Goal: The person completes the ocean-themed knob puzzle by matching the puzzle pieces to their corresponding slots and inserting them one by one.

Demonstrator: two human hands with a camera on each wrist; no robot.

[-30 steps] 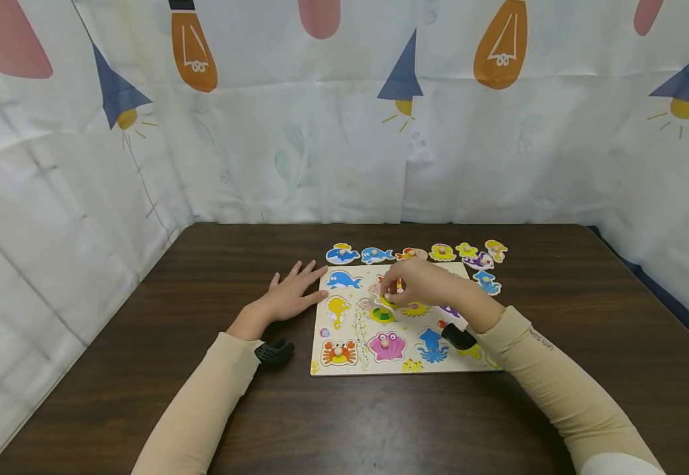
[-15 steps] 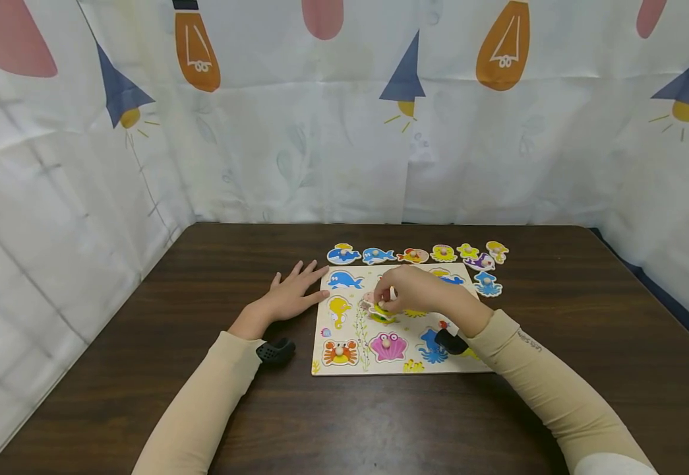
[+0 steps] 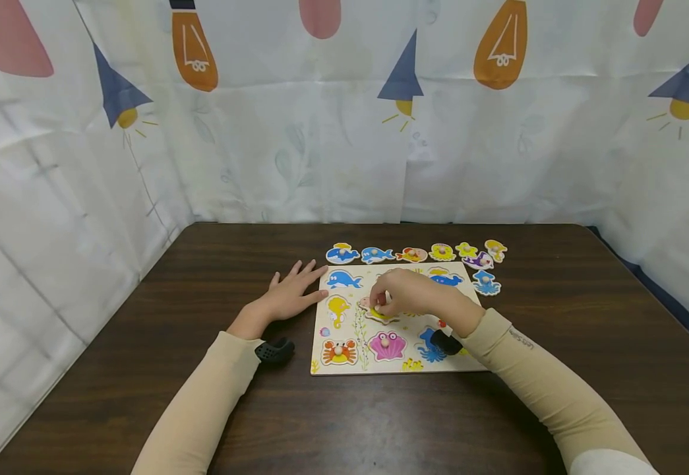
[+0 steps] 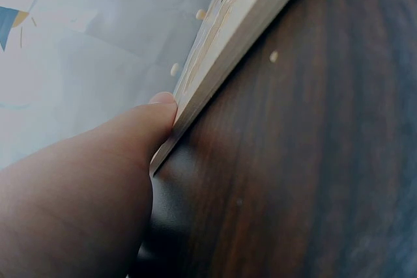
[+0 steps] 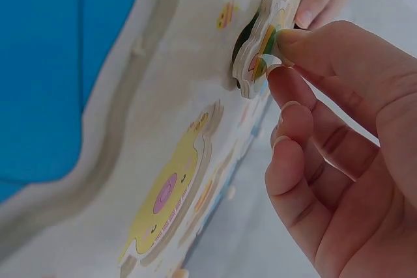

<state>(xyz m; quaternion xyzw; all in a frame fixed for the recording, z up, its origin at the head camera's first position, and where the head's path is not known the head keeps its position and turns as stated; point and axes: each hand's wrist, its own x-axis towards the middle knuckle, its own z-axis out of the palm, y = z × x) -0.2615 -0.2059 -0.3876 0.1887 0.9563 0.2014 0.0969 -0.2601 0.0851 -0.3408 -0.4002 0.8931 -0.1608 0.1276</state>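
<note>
A pegged puzzle board (image 3: 368, 370) with sea-animal pictures lies on the table. My right hand (image 3: 408, 291) pinches a turtle piece (image 5: 253, 56) between thumb and index finger; its knob is hidden by them. In the right wrist view the piece is tilted, with a dark gap along its underside, over the board's turtle picture. My left hand (image 3: 287, 297) lies at the board's left edge, fingers spread, with fingertips and thumb touching it. A crab piece (image 3: 339, 354) and a pink shell piece (image 3: 388, 348) sit in the board's lower part.
Several loose pieces line the board's far side, among them a blue whale (image 3: 377, 255) and a yellow octopus (image 3: 442, 252). A squid piece (image 3: 486, 284) lies by the right edge. The brown table (image 3: 142, 369) meets a patterned curtain (image 3: 249, 165) behind.
My right hand has shifted slightly left and lowered with the turtle piece, which now covers the turtle picture. My left hand stays where it was.
</note>
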